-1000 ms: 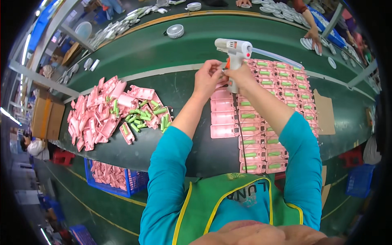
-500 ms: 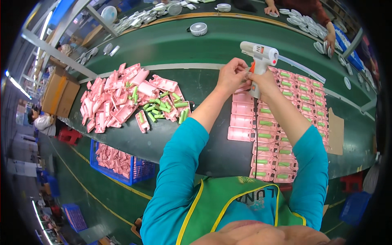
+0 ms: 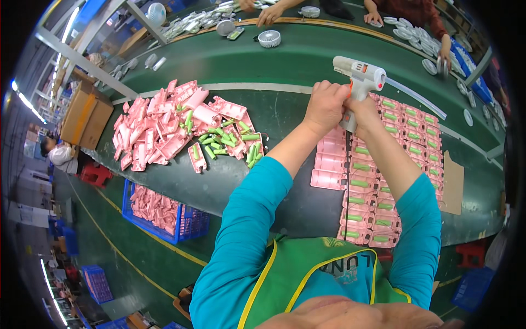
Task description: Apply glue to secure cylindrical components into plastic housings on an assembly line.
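My right hand (image 3: 362, 116) is wrapped round the handle of a white hot glue gun (image 3: 359, 74). A clear glue stick (image 3: 416, 98) runs out of its right end, and a dark cord hangs from the handle. Close beside the handle, my left hand (image 3: 327, 105) has its fingers curled closed; what they hold, if anything, is hidden. Below both hands lie rows of pink plastic half-shells (image 3: 359, 183), many with a green cylindrical battery (image 3: 356, 201) inside. Bare pink half-shells (image 3: 327, 179) form a column along the left edge of these rows.
On the left of the table is a heap of pink shells (image 3: 159, 129) with loose green batteries (image 3: 216, 143). A blue crate (image 3: 192, 223) of pink parts stands below. Across the green belt (image 3: 307, 55), with a small white fan (image 3: 269, 38), co-workers' hands (image 3: 271, 13) handle white parts.
My left hand has closed in against the glue gun's handle, its fingers more curled. A co-worker's hands have come in at the far side, near a green-and-white part.
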Motion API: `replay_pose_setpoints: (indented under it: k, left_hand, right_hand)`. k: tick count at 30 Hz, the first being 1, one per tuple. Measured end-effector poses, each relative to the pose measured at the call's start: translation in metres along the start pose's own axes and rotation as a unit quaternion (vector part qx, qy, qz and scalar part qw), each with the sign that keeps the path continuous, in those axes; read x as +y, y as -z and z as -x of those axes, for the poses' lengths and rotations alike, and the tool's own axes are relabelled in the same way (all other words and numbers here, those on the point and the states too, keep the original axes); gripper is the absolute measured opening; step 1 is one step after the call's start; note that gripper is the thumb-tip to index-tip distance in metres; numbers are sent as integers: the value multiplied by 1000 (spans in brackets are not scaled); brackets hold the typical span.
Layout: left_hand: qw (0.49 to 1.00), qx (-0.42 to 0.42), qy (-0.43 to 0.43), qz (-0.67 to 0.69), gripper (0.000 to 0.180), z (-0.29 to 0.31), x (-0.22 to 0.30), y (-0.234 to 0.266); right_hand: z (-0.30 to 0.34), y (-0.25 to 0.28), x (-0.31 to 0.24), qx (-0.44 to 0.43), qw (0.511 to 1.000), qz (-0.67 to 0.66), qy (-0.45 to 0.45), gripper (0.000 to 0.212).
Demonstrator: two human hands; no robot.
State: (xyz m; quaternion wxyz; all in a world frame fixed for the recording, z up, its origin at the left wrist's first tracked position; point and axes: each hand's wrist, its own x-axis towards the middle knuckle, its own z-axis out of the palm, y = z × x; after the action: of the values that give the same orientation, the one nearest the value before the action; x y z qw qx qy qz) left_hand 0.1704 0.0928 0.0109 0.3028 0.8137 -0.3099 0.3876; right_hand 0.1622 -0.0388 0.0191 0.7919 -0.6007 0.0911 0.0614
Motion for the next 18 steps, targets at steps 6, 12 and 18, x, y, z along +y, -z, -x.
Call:
replay_pose_setpoints:
  k: [6,12,18]
  left_hand:
    - [990,49,129,13,22,4,-2,-5]
    - [961,100,238,103,13,9,-19,9]
    - [908,-74,386,142,16,15,-25,32]
  right_hand:
    - [3,-3,0,-12,1000,-18,-1,37]
    - [2,2,1,-27,998,-52,-4,42]
    - [5,6,0,-11,997,-72,6,41]
